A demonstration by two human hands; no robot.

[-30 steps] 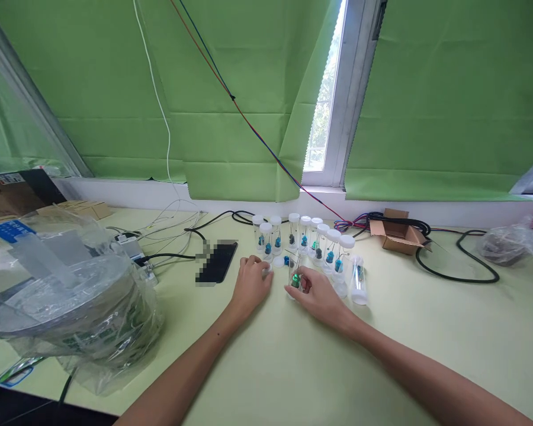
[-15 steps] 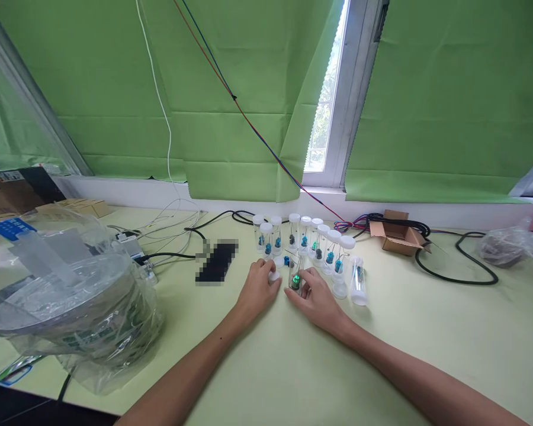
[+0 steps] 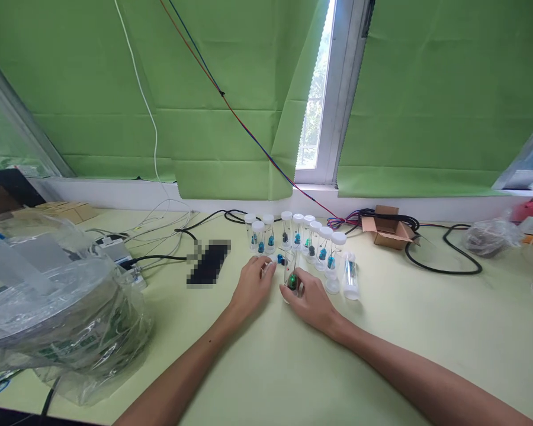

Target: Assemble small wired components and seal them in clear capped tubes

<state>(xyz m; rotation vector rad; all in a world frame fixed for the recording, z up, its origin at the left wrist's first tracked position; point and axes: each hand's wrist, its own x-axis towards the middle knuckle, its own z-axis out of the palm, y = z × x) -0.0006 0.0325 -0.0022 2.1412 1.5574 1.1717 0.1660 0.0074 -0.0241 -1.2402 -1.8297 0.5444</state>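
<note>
My right hand (image 3: 310,297) is closed around a clear tube (image 3: 290,265), which stands upright and uncapped. At its bottom sits a small dark part with a green top (image 3: 292,281). My left hand (image 3: 254,279) rests just to the left, its fingers curled on a white cap (image 3: 269,268) that is mostly hidden. Between and behind the hands lies a small blue and black part (image 3: 281,259). Behind them stand several capped clear tubes (image 3: 257,236), most holding blue or dark parts with thin wires. To the right, another capped tube (image 3: 350,277) lies on its side.
A large plastic-wrapped round bundle (image 3: 66,313) fills the table's left side. Near it lie a dark pixelated rectangle (image 3: 208,264), a power strip (image 3: 122,255) and cables. Further right are an open cardboard box (image 3: 388,231), a black cable (image 3: 444,269) and a plastic bag (image 3: 491,236).
The whole view has shifted slightly, with the scene moved left. My right hand still holds the tube, and my left hand, still at the cap, covers more of it.
</note>
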